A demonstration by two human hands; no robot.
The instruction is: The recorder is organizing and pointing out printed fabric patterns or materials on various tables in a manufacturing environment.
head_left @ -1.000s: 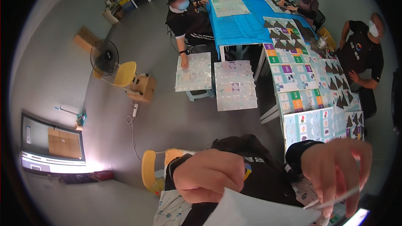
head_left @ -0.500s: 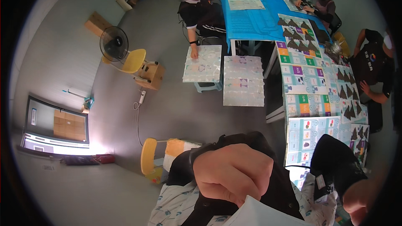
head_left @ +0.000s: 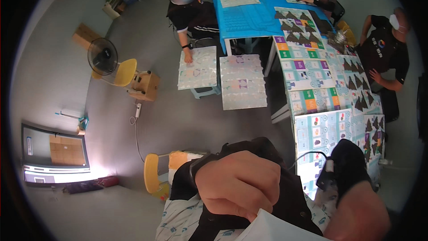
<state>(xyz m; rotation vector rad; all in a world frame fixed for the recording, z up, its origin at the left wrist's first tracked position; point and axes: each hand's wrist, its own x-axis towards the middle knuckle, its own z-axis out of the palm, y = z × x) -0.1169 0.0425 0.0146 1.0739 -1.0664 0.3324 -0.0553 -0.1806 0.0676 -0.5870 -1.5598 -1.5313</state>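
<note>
My left hand (head_left: 238, 183) is closed in a pinch close below the camera, its knuckles turned up. Its fingertips grip the corner of a smooth white sheet-like piece (head_left: 281, 230), which runs out of the picture at the lower edge; its kind does not show. My right hand (head_left: 359, 214) is at the lower right, smeared and cut off by the edge, so its fingers are hidden. A black sleeve (head_left: 345, 163) covers the arm behind it, with a small dark device (head_left: 326, 178) and a thin cable beside it.
On the right runs a long table with printed sheets (head_left: 312, 96) bearing dark triangular pieces; farther off lies a blue cover (head_left: 243, 20). Two patterned boards (head_left: 243, 82) stand at left of it. Co-workers (head_left: 388, 49) sit around. A yellow chair (head_left: 151, 174) and a fan (head_left: 103, 56) are left.
The view has shifted, so the room slides left. My left hand keeps its pinch on the white piece. My right hand has come farther into view, moving left.
</note>
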